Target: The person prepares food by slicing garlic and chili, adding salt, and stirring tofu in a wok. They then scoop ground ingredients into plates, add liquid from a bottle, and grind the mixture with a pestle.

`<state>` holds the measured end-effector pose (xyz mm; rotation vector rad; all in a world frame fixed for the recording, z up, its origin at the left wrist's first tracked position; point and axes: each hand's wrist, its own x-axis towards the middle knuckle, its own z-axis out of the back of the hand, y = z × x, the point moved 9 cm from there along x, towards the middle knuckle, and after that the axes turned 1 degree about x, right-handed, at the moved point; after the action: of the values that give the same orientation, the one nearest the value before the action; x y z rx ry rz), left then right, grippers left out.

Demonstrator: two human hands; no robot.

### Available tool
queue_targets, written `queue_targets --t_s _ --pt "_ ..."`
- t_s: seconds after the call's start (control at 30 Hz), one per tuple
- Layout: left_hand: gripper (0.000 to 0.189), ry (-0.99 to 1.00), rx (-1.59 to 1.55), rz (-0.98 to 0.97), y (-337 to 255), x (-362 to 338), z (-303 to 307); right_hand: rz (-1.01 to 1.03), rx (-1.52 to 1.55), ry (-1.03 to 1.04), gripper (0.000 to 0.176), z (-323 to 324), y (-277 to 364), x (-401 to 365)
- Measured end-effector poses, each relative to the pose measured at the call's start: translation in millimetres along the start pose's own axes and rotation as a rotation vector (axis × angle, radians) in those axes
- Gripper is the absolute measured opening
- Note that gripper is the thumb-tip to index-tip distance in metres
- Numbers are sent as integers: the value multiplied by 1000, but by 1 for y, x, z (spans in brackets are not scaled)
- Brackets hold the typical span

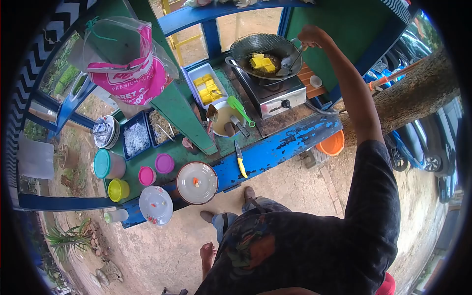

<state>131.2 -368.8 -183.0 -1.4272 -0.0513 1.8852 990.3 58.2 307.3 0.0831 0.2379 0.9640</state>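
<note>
My right hand is closed around the handle of a metal spatula, whose blade rests in a dark wok. Yellow blocks, possibly tofu, lie in the wok beside the blade. Under the wok is a gas stove with a front knob; whether its flame burns is hidden. My left hand hangs low beside my body, away from the counter. Its fingers look loosely bent and hold nothing I can see.
Left of the stove are a tray of yellow blocks and a bowl with utensils. A yellow-handled knife lies near the blue edge. Plates, lidded containers and a hanging bag are further left. An orange bucket stands right.
</note>
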Motion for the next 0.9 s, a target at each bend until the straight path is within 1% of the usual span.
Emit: queue_targets --t_s 0.03,0.13,0.2,0.23,0.27,0.33,0.4,0.47,0.5,0.53,0.6,0.73,0.8,0.83,0.9 --pt "34 -7 -2 5 0 0 0 -2 4 -1 21 0 3 10" --pt "34 -17 -18 3 0 1 1 -15 -115 96 25 -29 1 34" --pt "34 -15 -35 -9 2 3 1 -64 107 54 28 -45 -18 43" --pt "34 -7 -28 -11 3 4 0 -61 105 55 28 -49 -23 38" --pt "34 -4 -27 -13 3 4 -1 26 15 40 27 -53 -24 31" --pt "35 -12 -23 -9 4 3 -2 121 -76 21 27 -62 -33 24" --pt "35 -22 -15 1 11 3 0 177 16 -365 25 -41 -46 11" --pt "35 24 30 -125 9 8 -1 181 -22 -383 24 -36 -41 -13" --pt "35 26 32 -126 2 7 -1 187 -62 -406 24 -29 -36 -25" --pt "35 9 26 -52 4 6 2 184 -62 -407 24 -27 -30 -38" --pt "35 -8 21 20 0 5 7 211 35 -363 20 -27 -19 -56" --pt "36 0 4 31 -9 8 14 201 71 -429 18 -23 -22 -64" --pt "36 19 16 22 -7 11 15 134 -22 -434 18 -25 -29 -66" --pt "36 23 -4 27 -4 15 13 132 -22 -435 18 -27 -30 -64" --pt "36 26 -26 28 -1 18 12 81 -58 -393 29 -35 -31 -59"
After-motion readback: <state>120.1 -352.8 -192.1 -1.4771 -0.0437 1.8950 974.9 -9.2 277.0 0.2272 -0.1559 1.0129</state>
